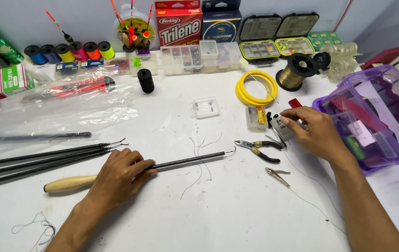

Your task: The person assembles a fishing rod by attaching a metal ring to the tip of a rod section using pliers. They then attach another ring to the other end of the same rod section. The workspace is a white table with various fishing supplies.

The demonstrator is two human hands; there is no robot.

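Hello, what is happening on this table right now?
A person works at a white table covered with fishing gear. The left hand lies over a thin black rod with a wooden handle, pressing it on the table. The right hand reaches to a small clear packet beside a little box; whether the fingers grip it is hard to tell. Small pliers lie between the hands, and a purple plastic box stands open on the right.
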